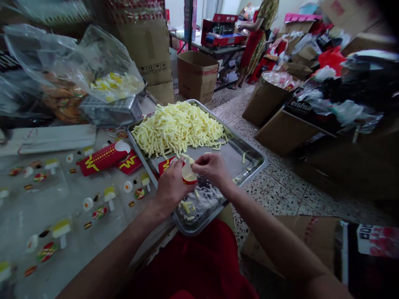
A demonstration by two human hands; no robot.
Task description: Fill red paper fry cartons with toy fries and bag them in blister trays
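Gripping the carton (188, 172) over the tray (258, 162) in our left hand (172, 182), we've got it lying crosswise, mouth facing our right hand (213, 167), which is pinching a fry (188, 158) right there

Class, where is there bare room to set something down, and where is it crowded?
Bare tray metal shows between the right hand and right rim, bar stray sticks; speckled floor lies open between tray and boxes. Crowded: the pale heap, the tray's littered near corner, and the tabletop with its trinkets and red cartons.
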